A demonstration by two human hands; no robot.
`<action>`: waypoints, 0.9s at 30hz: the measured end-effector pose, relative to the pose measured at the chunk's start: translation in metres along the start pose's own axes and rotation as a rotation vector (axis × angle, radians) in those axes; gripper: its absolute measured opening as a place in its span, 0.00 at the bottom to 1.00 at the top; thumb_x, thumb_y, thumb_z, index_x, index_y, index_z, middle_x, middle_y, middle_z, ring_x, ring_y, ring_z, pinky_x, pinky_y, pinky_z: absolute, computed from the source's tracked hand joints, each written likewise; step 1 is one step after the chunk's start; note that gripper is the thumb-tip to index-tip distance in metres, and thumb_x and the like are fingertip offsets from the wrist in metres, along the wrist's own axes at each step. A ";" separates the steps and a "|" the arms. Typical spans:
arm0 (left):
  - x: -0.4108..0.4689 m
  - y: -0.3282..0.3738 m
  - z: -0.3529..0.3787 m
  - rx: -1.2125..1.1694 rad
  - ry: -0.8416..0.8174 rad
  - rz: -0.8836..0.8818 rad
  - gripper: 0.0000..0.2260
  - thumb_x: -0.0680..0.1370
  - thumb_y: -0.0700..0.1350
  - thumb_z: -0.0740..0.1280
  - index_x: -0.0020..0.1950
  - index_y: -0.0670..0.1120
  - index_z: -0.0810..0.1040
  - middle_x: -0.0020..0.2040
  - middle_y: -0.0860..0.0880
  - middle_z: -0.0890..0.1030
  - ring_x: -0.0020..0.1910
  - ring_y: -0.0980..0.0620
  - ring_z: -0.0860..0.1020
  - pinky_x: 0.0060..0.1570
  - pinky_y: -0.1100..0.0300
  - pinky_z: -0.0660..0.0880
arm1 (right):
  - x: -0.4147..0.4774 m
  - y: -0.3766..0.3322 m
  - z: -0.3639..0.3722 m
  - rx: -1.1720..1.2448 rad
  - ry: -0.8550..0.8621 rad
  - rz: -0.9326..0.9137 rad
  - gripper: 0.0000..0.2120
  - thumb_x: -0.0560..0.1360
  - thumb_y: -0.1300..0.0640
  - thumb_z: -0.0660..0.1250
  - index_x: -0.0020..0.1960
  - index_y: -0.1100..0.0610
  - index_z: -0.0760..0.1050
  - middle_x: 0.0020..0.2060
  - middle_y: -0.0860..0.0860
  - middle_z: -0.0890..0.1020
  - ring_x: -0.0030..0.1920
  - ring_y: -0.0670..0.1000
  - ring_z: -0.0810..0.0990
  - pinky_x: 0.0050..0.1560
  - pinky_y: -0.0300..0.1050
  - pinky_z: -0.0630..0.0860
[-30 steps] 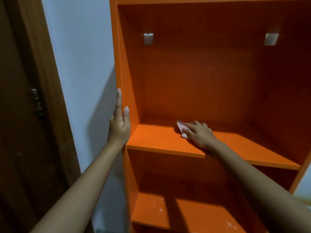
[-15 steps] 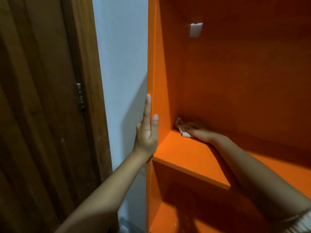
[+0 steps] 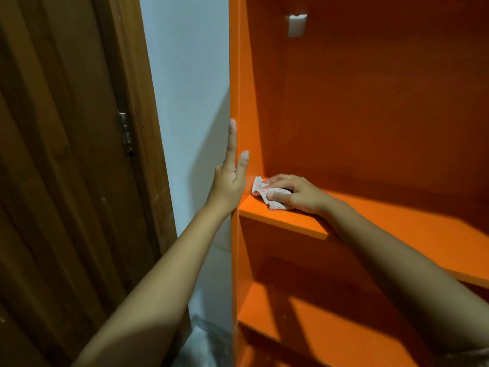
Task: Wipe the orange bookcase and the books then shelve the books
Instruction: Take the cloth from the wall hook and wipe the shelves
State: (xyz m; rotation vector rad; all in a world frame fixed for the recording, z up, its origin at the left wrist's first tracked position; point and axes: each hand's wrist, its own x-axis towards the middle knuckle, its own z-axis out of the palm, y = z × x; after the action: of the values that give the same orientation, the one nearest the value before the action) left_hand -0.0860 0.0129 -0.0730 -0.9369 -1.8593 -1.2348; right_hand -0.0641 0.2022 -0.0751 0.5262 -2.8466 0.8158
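The orange bookcase [image 3: 370,115] fills the right half of the view, its shelves bare. My left hand [image 3: 231,178] lies flat against the front edge of its left side panel, fingers pointing up. My right hand [image 3: 296,194] presses a crumpled white cloth [image 3: 260,192] onto the middle shelf [image 3: 285,221], near the front left corner by the side panel. No books are in view.
A white wall [image 3: 185,102] runs just left of the bookcase. Further left stands a brown wooden door [image 3: 58,181] with a metal hinge [image 3: 125,133]. A white bracket [image 3: 297,25] sits high on the back panel. A lower shelf [image 3: 304,321] shows below.
My right hand has slid the cloth from the back left corner forward along the shelf. The view has kept turning left. My left hand stays on the side panel.
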 end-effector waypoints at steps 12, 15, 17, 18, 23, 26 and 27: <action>-0.011 0.009 -0.019 -0.021 -0.168 -0.182 0.28 0.81 0.52 0.52 0.70 0.69 0.35 0.46 0.52 0.69 0.39 0.34 0.77 0.40 0.40 0.78 | -0.048 -0.051 0.032 -0.174 0.080 -0.138 0.12 0.76 0.51 0.66 0.59 0.51 0.80 0.62 0.46 0.76 0.57 0.42 0.69 0.54 0.38 0.63; -0.009 0.006 -0.020 0.008 -0.192 -0.194 0.30 0.83 0.49 0.53 0.73 0.64 0.35 0.39 0.38 0.72 0.30 0.41 0.72 0.32 0.50 0.76 | -0.043 -0.053 0.036 -0.225 0.058 -0.137 0.13 0.77 0.49 0.64 0.60 0.50 0.79 0.65 0.47 0.74 0.60 0.47 0.70 0.58 0.43 0.63; -0.009 0.006 -0.022 0.035 -0.204 -0.190 0.30 0.83 0.48 0.54 0.74 0.62 0.35 0.37 0.34 0.73 0.28 0.44 0.69 0.29 0.54 0.72 | -0.038 -0.053 0.038 -0.220 0.040 -0.137 0.16 0.76 0.46 0.63 0.59 0.50 0.79 0.64 0.48 0.75 0.61 0.51 0.72 0.60 0.47 0.66; -0.009 0.007 -0.023 0.029 -0.213 -0.192 0.30 0.83 0.47 0.54 0.73 0.63 0.35 0.39 0.33 0.75 0.29 0.42 0.71 0.30 0.51 0.74 | -0.036 -0.053 0.038 -0.220 0.038 -0.139 0.17 0.75 0.45 0.62 0.59 0.50 0.79 0.63 0.49 0.75 0.61 0.51 0.72 0.60 0.48 0.67; -0.011 0.008 -0.023 0.031 -0.212 -0.207 0.30 0.83 0.48 0.54 0.72 0.65 0.34 0.45 0.34 0.77 0.34 0.37 0.76 0.36 0.44 0.78 | -0.034 -0.054 0.035 -0.280 0.017 -0.182 0.12 0.76 0.52 0.66 0.55 0.55 0.81 0.61 0.54 0.75 0.60 0.54 0.72 0.59 0.46 0.66; -0.012 0.011 -0.023 0.008 -0.186 -0.221 0.31 0.82 0.46 0.56 0.73 0.64 0.37 0.50 0.38 0.76 0.38 0.40 0.78 0.40 0.45 0.79 | -0.041 -0.051 0.032 -0.305 0.026 -0.181 0.11 0.77 0.52 0.65 0.55 0.55 0.81 0.61 0.53 0.74 0.60 0.54 0.73 0.59 0.50 0.68; -0.014 0.014 -0.022 0.003 -0.153 -0.228 0.31 0.82 0.45 0.57 0.75 0.62 0.39 0.53 0.41 0.75 0.41 0.42 0.78 0.44 0.48 0.79 | -0.045 -0.049 0.031 -0.311 0.032 -0.169 0.11 0.77 0.52 0.66 0.55 0.55 0.81 0.62 0.53 0.74 0.60 0.54 0.73 0.59 0.49 0.68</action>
State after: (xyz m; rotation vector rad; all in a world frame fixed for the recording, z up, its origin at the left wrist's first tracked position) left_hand -0.0632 -0.0066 -0.0720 -0.8559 -2.1360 -1.3249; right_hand -0.0048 0.1601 -0.0871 0.6870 -2.7754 0.3409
